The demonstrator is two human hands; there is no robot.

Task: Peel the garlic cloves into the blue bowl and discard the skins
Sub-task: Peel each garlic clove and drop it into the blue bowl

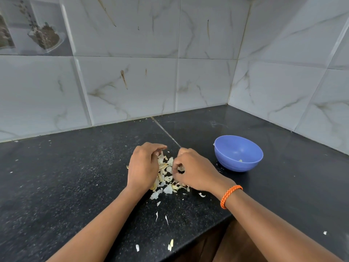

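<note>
A pile of pale garlic skins [166, 176] lies on the black counter [75, 176] between my hands. My left hand [142, 167] rests against the pile's left side, fingers bent over its far end. My right hand [194, 172] presses in from the right, its thumb and curled fingers pinching a piece of skin. The blue bowl [226, 148] stands to the right of my right hand, apart from it. One small pale garlic piece [240, 160] lies inside the bowl. Whether any cloves lie under the skins is hidden.
Loose skin scraps [171, 244] lie scattered toward the counter's front edge [207, 229], which drops off at the lower right. Tiled walls meet in a corner [227, 104] behind the bowl. An orange braided band [229, 195] circles my right wrist.
</note>
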